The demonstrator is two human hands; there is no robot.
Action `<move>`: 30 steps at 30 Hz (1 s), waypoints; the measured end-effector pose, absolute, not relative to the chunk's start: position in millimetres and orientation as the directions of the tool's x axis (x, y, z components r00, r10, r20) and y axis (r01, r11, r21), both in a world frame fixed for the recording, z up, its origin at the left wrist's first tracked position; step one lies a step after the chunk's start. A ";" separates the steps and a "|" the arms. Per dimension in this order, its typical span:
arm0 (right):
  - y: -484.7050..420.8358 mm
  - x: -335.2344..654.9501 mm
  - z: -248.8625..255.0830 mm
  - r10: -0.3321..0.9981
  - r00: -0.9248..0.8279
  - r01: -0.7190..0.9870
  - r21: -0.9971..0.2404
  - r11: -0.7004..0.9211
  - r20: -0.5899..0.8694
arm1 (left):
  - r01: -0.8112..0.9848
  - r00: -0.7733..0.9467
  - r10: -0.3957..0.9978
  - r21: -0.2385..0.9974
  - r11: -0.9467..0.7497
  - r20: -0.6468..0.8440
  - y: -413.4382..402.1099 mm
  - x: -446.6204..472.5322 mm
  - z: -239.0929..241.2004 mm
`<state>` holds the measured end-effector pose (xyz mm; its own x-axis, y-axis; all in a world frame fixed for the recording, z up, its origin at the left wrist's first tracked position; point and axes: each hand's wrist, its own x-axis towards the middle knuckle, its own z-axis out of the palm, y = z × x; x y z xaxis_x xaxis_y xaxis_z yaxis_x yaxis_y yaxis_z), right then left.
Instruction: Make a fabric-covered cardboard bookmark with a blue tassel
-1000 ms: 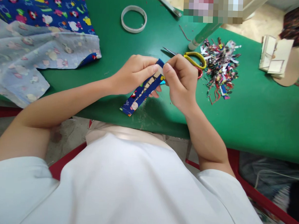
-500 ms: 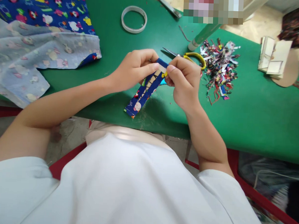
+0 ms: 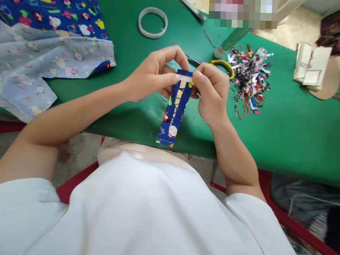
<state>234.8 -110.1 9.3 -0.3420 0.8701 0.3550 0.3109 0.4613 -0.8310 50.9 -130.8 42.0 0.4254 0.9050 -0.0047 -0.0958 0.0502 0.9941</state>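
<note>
A narrow blue strip with cartoon prints hangs between my hands, its lower end near the table's front edge. Down its middle runs a cream band, and a whitish band crosses it near the top. My left hand has its thumb on the strip's upper left edge, the index finger arched over the top. At the upper right corner, my right hand pinches the strip between thumb and curled fingers. Just behind the right hand lie scissors with yellow handles, partly covered by it.
Blue cartoon-print fabric, partly folded to its pale side, covers the table's left. A roll of clear tape and a metal tool lie further back. Shredded scraps are heaped right of the scissors, near cream folded pieces.
The strip has swung from a slant to nearly upright, its lower end shifting right and toward me. My left index finger has lifted and straightened over its top.
</note>
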 end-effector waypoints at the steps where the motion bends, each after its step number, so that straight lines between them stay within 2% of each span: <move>1: -109.8 234.8 9.0 0.870 -0.343 0.310 -0.832 0.461 0.355 | -0.103 0.426 0.904 0.993 0.058 -0.009 -130.7 50.5 41.8; 5: -109.3 234.6 8.4 0.866 -0.341 0.293 -0.834 0.467 0.365 | -0.138 0.428 0.904 0.986 0.092 -0.025 -129.9 49.3 40.0; 18: -118.2 232.1 19.2 0.856 -0.357 0.180 -0.871 0.457 0.374 | -0.191 0.473 0.879 0.981 0.031 0.064 -131.9 49.8 39.9; 30: -117.2 233.0 17.9 0.852 -0.366 0.191 -0.866 0.462 0.374 | -0.122 0.454 0.891 0.992 0.030 0.029 -131.9 49.0 40.2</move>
<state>233.0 -117.2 17.9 -0.3664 0.8521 0.3737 0.1908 0.4619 -0.8662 49.0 -131.9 40.2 0.4536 0.8907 0.0285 -0.1217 0.0302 0.9921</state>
